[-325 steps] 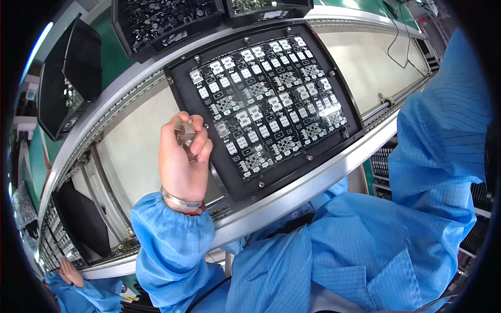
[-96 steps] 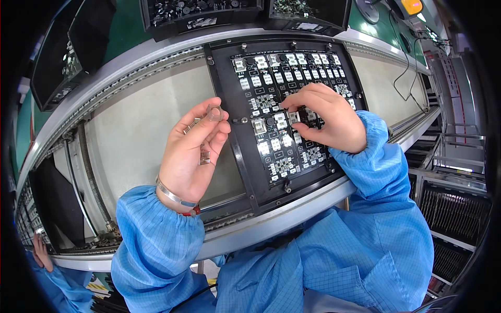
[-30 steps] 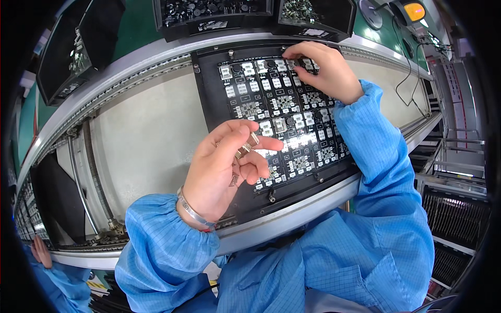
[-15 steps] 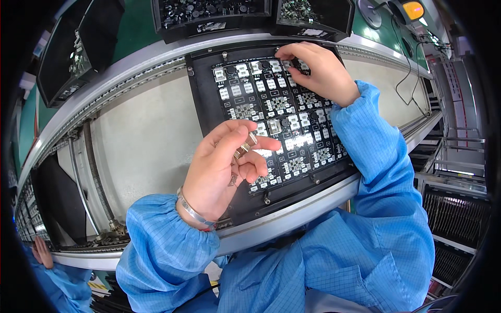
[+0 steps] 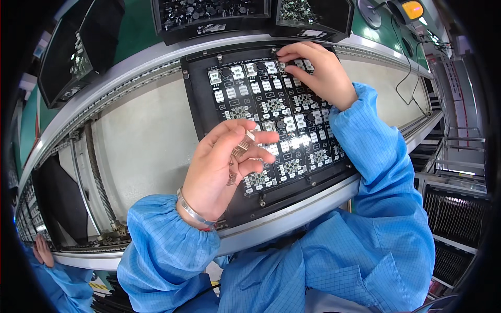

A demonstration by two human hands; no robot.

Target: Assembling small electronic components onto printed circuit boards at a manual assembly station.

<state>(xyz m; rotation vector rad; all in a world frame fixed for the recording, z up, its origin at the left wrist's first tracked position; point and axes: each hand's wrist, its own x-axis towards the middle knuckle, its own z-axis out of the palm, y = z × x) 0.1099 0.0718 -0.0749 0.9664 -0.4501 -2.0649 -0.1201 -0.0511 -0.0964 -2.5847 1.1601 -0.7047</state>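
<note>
Left hand: my left hand [image 5: 209,175] is slanting up across the centre of the frame, its thumb pressing pinned metal parts [image 5: 241,147] against my fingers, the others half curling.
Right hand: my right hand [image 5: 324,75] is arching in from the right, thumb and forefinger bracketing a white connector [image 5: 283,67] at upper centre; I cannot tell whether they are pinching it.
Since half a second ago: the black carrier frame [image 5: 200,99] is sitting slightly farther left; both hands are keeping nearly the same pose.
Pinned parts: the main cluster is lying lengthwise from lower left to upper right, mid-frame.
Circuit board panel: the panel [image 5: 287,156] is resting inside the frame, its component rows rising gently rightward.
</note>
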